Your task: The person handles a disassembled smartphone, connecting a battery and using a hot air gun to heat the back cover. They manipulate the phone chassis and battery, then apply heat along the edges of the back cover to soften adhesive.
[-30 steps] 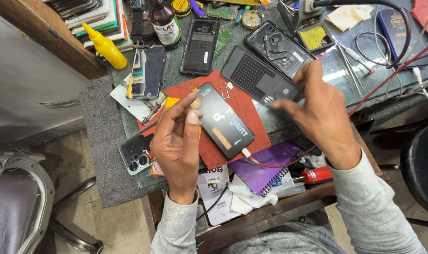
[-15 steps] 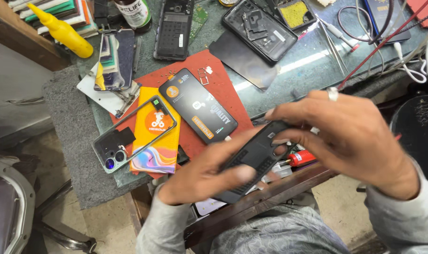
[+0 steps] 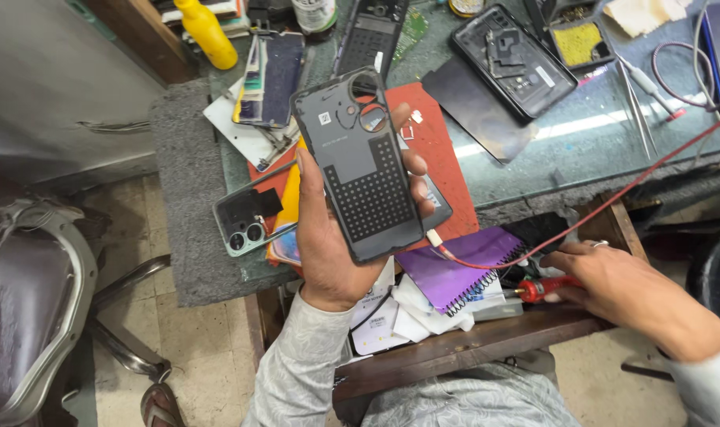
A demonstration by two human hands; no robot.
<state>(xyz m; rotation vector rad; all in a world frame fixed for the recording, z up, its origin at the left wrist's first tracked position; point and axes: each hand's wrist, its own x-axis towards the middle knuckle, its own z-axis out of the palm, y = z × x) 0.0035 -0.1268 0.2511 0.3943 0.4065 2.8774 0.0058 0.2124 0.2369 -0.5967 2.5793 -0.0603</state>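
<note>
Grey phone back cover (image 3: 360, 166) gripped in left hand (image 3: 328, 237), right hand (image 3: 613, 281) pinching red-handled tool (image 3: 546, 289) in open drawer (image 3: 486, 340)

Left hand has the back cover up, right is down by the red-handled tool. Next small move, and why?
Probably close the right hand on the red-handled tool and lift it toward the cover. The left hand holds the dark phone back cover upright, inner side to the camera, while the right-hand fingers rest on the tool in the open drawer, not yet clearly gripping it.
</note>
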